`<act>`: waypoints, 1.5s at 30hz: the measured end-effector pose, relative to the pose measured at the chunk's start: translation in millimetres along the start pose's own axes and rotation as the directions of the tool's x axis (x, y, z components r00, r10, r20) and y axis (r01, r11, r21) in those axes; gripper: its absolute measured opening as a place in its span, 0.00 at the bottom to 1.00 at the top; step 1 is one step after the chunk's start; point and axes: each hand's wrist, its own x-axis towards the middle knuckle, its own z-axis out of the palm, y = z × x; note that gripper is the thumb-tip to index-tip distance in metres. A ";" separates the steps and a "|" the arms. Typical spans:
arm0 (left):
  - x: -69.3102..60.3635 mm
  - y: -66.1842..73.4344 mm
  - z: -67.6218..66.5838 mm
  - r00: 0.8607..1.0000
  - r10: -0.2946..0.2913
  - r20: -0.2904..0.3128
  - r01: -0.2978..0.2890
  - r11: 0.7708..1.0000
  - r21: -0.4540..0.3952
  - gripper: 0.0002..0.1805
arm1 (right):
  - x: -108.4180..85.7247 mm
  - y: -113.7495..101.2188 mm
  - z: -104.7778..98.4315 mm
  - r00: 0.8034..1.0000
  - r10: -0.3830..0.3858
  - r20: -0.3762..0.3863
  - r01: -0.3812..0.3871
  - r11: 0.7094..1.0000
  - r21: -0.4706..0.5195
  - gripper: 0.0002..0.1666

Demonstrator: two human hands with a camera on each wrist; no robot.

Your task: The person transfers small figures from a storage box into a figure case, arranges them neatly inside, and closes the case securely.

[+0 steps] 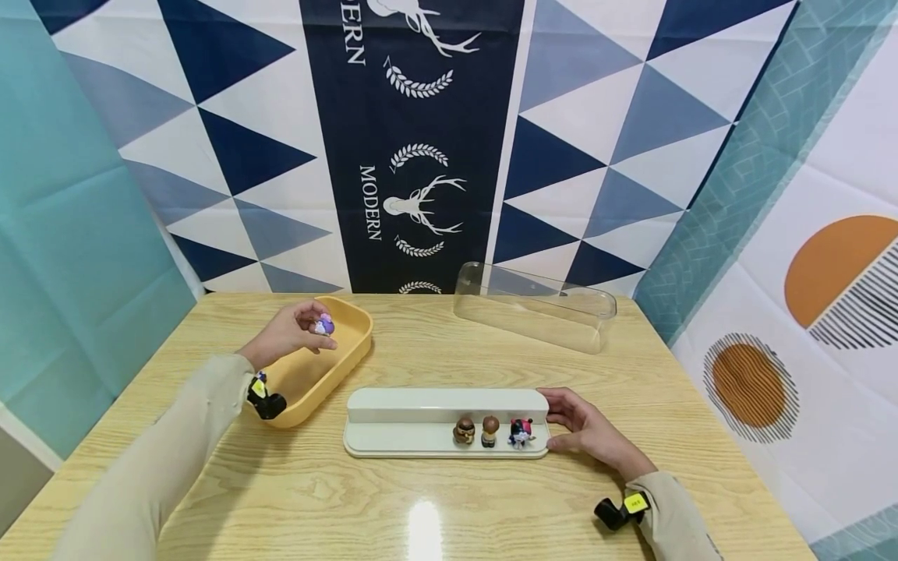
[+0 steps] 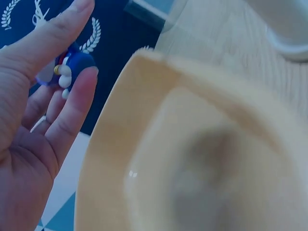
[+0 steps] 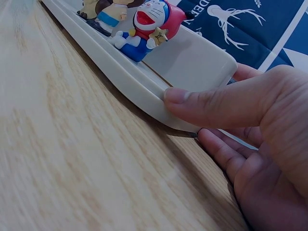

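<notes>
Above the yellow-orange tray (image 1: pixel 344 372), my left hand (image 1: pixel 284 336) pinches a small blue-purple and white figurine (image 1: pixel 325 324) between thumb and fingers. The left wrist view shows this figurine (image 2: pixel 79 65) partly covered by the thumb. My right hand (image 1: pixel 592 430) grips the right end of a white stepped display stand (image 1: pixel 400 440), thumb on its front edge. On the stand's lower step, towards the right, are a brown figurine (image 1: pixel 464 431), a brown-haired figurine (image 1: pixel 489 432) and a red-hooded blue cat figurine (image 3: pixel 149 29).
A clear plastic cover (image 1: pixel 536 312) lies at the back right of the wooden table (image 1: pixel 316 499). Inside the tray, a small blue item (image 1: pixel 262 376) shows beside the left wrist camera. Patterned cloth (image 1: pixel 421 156) hangs behind the table.
</notes>
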 end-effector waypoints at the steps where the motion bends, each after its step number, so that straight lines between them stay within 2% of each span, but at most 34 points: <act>1: 0.3 0.0 2.0 1.000 0.005 0.000 -0.005 1.000 0.003 0.26 | 0.1 -0.1 0.0 1.000 0.001 0.000 -0.001 1.000 -0.001 0.46; 6: 1.0 0.9 12.6 1.000 -0.019 -0.004 0.019 1.000 -0.016 0.27 | 0.6 -0.8 -0.2 1.000 0.005 -0.001 -0.005 1.000 0.001 0.46; 12: 2.7 2.6 27.9 1.000 -0.007 -0.027 0.003 0.990 -0.140 0.26 | 1.7 -1.9 0.4 1.000 0.007 0.002 -0.007 1.000 0.006 0.47; 15: 3.7 3.2 35.0 1.000 -0.002 -0.028 -0.004 0.981 -0.194 0.26 | 2.1 -2.4 1.1 1.000 0.008 0.005 -0.008 1.000 0.008 0.47; 21: 2.4 7.0 46.4 0.999 -0.033 -0.026 0.024 0.954 -0.299 0.26 | 2.4 -2.4 1.5 1.000 0.004 0.003 -0.004 1.000 0.012 0.46; 24: 0.1 10.2 52.4 0.999 -0.037 -0.039 0.025 0.960 -0.278 0.25 | 2.3 -2.1 1.6 1.000 0.001 0.001 -0.001 1.000 0.008 0.46; 29: -2.7 14.8 64.1 0.996 -0.015 -0.092 -0.007 0.973 -0.230 0.23 | 1.9 -3.3 2.0 1.000 0.013 -0.006 -0.013 1.000 0.002 0.46; 34: -6.4 17.8 73.5 0.991 0.003 -0.130 -0.033 0.974 -0.225 0.23 | 2.0 -4.8 1.8 1.000 0.025 -0.004 -0.025 1.000 0.009 0.46; 45: -13.6 27.1 95.1 0.987 -0.012 -0.160 -0.027 0.970 -0.244 0.23 | 1.9 -4.1 1.8 1.000 0.019 -0.005 -0.019 1.000 0.016 0.46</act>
